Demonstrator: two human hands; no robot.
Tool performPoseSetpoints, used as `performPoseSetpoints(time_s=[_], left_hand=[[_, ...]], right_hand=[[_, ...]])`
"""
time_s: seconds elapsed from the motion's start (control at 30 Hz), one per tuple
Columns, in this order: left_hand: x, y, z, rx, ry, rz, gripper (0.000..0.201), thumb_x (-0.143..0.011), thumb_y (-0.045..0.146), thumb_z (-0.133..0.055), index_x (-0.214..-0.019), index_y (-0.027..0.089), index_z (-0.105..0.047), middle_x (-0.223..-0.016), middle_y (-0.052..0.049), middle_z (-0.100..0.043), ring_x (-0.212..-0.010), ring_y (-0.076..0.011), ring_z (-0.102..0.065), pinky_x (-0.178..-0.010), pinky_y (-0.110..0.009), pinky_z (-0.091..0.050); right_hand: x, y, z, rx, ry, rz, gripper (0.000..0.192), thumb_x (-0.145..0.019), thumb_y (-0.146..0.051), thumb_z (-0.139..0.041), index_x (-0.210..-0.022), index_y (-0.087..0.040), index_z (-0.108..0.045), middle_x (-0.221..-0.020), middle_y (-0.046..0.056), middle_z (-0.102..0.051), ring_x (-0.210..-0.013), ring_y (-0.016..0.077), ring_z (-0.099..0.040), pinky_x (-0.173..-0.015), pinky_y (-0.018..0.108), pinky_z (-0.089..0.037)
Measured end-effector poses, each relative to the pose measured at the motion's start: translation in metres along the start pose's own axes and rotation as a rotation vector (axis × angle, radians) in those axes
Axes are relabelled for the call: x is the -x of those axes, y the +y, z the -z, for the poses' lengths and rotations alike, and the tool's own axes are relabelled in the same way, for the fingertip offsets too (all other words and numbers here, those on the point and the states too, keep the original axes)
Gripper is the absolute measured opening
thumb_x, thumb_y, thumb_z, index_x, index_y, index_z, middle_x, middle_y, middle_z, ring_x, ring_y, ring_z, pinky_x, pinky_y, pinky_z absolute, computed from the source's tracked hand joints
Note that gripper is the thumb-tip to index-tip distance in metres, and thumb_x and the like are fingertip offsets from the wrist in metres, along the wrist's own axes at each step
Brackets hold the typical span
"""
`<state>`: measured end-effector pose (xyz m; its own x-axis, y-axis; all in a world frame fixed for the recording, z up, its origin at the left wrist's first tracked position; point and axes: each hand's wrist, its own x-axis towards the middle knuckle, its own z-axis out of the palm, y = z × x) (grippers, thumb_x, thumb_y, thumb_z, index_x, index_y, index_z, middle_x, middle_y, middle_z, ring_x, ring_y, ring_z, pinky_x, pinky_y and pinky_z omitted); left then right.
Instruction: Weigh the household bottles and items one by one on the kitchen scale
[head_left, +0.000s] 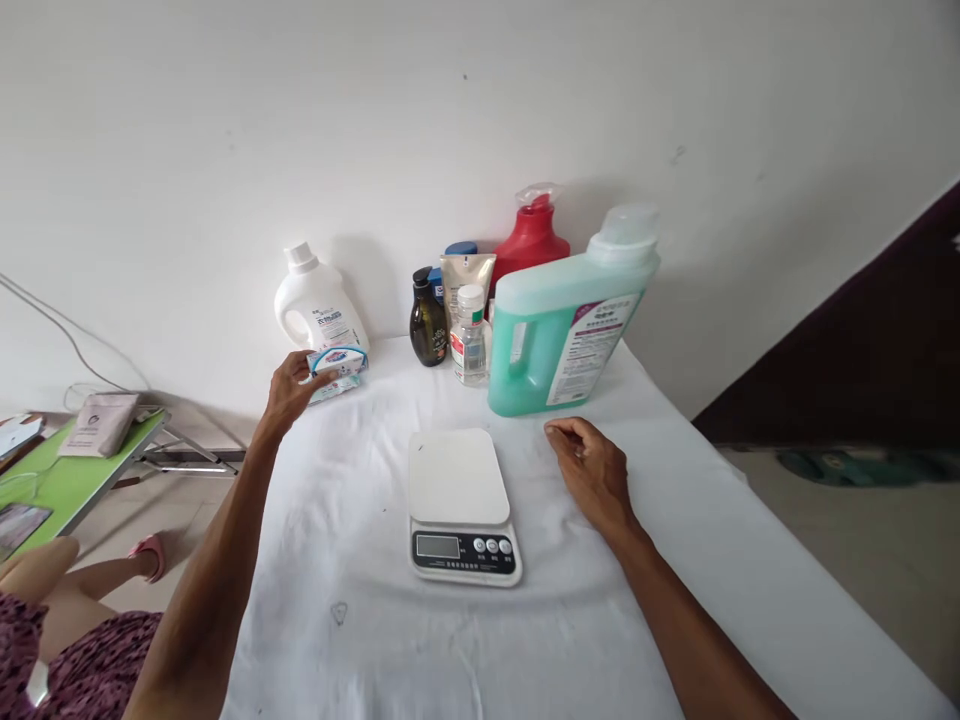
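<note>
My left hand (289, 385) reaches to the back left of the table and its fingers close around a small white and blue packet (339, 368) lying in front of a white detergent bottle (318, 310). My right hand (592, 465) rests on the white cloth with fingers loosely curled and nothing in it, just right of a white digital kitchen scale (461, 500). The scale's platform is bare.
Along the wall stand a dark small bottle (428, 322), a clear bottle with a white cap (470, 338), a beige pouch (465, 275), a red bottle (531, 240) and a large green detergent jug (562, 335). A green folding table (71, 475) stands at the left.
</note>
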<state>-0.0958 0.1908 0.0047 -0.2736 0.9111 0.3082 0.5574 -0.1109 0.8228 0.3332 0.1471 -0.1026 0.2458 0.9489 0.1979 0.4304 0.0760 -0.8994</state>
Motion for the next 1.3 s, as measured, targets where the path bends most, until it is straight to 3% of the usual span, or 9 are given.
performPoseSetpoints(time_s=[0.23,0.37,0.57,0.67,0.73,0.8,0.9,1.03,1.3], left_hand=[[0.124,0.039,-0.064,0.075,-0.26,-0.038,0.059,-0.07,0.048,-0.092,-0.122,0.027,-0.072,-0.122,-0.008,-0.078,-0.121,-0.0321,-0.072,-0.11,-0.048,-0.055],[0.158,0.044,-0.089,0.057,-0.291,-0.036,0.059,-0.072,0.048,-0.092,-0.125,0.032,-0.073,-0.128,-0.008,-0.077,-0.129,-0.0344,-0.069,-0.117,-0.052,-0.05],[0.17,0.035,-0.1,-0.019,-0.28,-0.065,0.066,-0.07,0.047,-0.096,-0.13,0.033,-0.072,-0.141,-0.01,-0.073,-0.147,-0.0386,-0.056,-0.128,-0.063,-0.033],[0.173,0.028,-0.094,-0.013,-0.311,-0.074,0.075,-0.067,0.053,-0.097,-0.134,0.033,-0.071,-0.143,-0.013,-0.071,-0.152,-0.0397,-0.051,-0.129,-0.063,-0.032],[0.171,0.022,-0.087,0.054,-0.317,-0.097,0.076,-0.073,0.066,-0.088,-0.138,0.031,-0.068,-0.147,-0.014,-0.069,-0.15,-0.0391,-0.053,-0.127,-0.06,-0.035],[0.168,0.013,-0.079,0.144,-0.272,-0.08,0.069,-0.089,0.076,-0.066,-0.139,0.029,-0.067,-0.145,-0.014,-0.069,-0.143,-0.0356,-0.06,-0.123,-0.055,-0.043],[0.158,-0.006,-0.072,0.185,-0.115,0.049,0.063,-0.101,0.075,-0.044,-0.125,0.023,-0.071,-0.12,-0.014,-0.077,-0.118,-0.03,-0.072,-0.106,-0.048,-0.056],[0.148,-0.025,-0.071,0.219,-0.005,0.136,0.061,-0.099,0.075,-0.047,-0.11,0.02,-0.07,-0.097,-0.01,-0.074,-0.088,-0.0231,-0.073,-0.081,-0.038,-0.06],[0.147,-0.021,-0.073,0.134,-0.048,0.096,0.052,-0.097,0.069,-0.056,-0.105,0.02,-0.071,-0.093,-0.008,-0.075,-0.083,-0.0198,-0.071,-0.079,-0.035,-0.06]], right_hand=[[0.0,0.004,-0.002,-0.017,0.014,0.019,0.031,-0.085,-0.051,-0.054,-0.085,-0.023,-0.068,-0.094,0.009,-0.078,-0.085,0.0259,-0.068,-0.086,0.039,-0.054],[0.0,0.003,-0.002,-0.017,0.016,0.028,0.029,-0.085,-0.049,-0.054,-0.084,-0.023,-0.068,-0.092,0.009,-0.078,-0.083,0.0248,-0.067,-0.085,0.039,-0.054],[0.0,0.002,-0.003,-0.006,0.024,0.022,0.028,-0.084,-0.048,-0.053,-0.083,-0.023,-0.067,-0.092,0.009,-0.078,-0.081,0.0251,-0.067,-0.084,0.04,-0.053],[0.001,0.0,-0.002,-0.008,0.024,0.023,0.028,-0.085,-0.048,-0.053,-0.084,-0.023,-0.067,-0.092,0.009,-0.078,-0.082,0.0252,-0.067,-0.083,0.039,-0.053],[0.001,0.0,-0.002,-0.01,0.023,0.023,0.028,-0.085,-0.047,-0.054,-0.084,-0.023,-0.067,-0.092,0.009,-0.078,-0.083,0.0253,-0.067,-0.083,0.039,-0.053],[0.002,-0.001,-0.002,-0.011,0.024,0.021,0.028,-0.085,-0.047,-0.054,-0.084,-0.023,-0.067,-0.092,0.009,-0.078,-0.083,0.0252,-0.067,-0.083,0.039,-0.053],[0.003,-0.001,-0.002,-0.004,0.021,0.02,0.028,-0.085,-0.048,-0.054,-0.083,-0.023,-0.067,-0.092,0.009,-0.078,-0.082,0.0252,-0.067,-0.084,0.039,-0.054],[0.005,-0.002,-0.002,0.024,0.027,0.017,0.029,-0.084,-0.047,-0.054,-0.084,-0.022,-0.068,-0.092,0.009,-0.078,-0.083,0.0251,-0.067,-0.086,0.039,-0.054],[0.005,-0.001,-0.003,0.053,0.034,0.015,0.023,-0.085,-0.042,-0.056,-0.083,-0.023,-0.069,-0.089,0.007,-0.078,-0.079,0.0239,-0.064,-0.082,0.038,-0.054]])
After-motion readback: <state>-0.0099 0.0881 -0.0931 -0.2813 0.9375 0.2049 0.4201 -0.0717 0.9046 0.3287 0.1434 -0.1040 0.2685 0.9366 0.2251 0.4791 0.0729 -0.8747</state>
